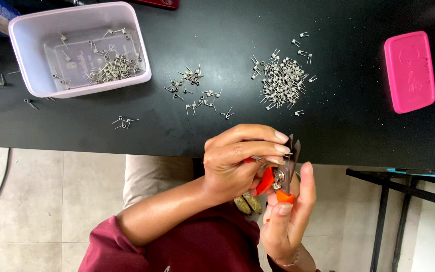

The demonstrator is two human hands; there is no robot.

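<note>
Nearest the camera, a maroon sleeve [177, 252] covers the upper part of the left arm, whose bare forearm rises from lower left toward the middle of the view. The left hand [235, 163] is turned palm-down with its fingers curled rightward; thumb and fingertips are pinched closed on something small at the cutter's blades, too small to identify. The right hand [288, 216] comes up from the bottom edge, palm facing left, fingers upright and loosely curled around the orange handles of a small pair of side cutters [282, 174]. The grip on the handles is firm, with the index finger extended alongside. The cutter's dark metal jaws point up toward the table edge and look nearly closed. Both hands meet just below the near edge of the black table [353, 131], over the person's lap and a tiled floor [41, 201].

On the table, a loose scatter of small bent wire springs [197, 90] lies left of centre, with a few strays nearer the edge. A denser pile of springs [280, 80] sits to the right of that scatter, well apart from the hands. A pink rectangular case [410, 70] lies flat at far right. At far left, a pale plastic tub [23, 55] holds more springs in one corner.
</note>
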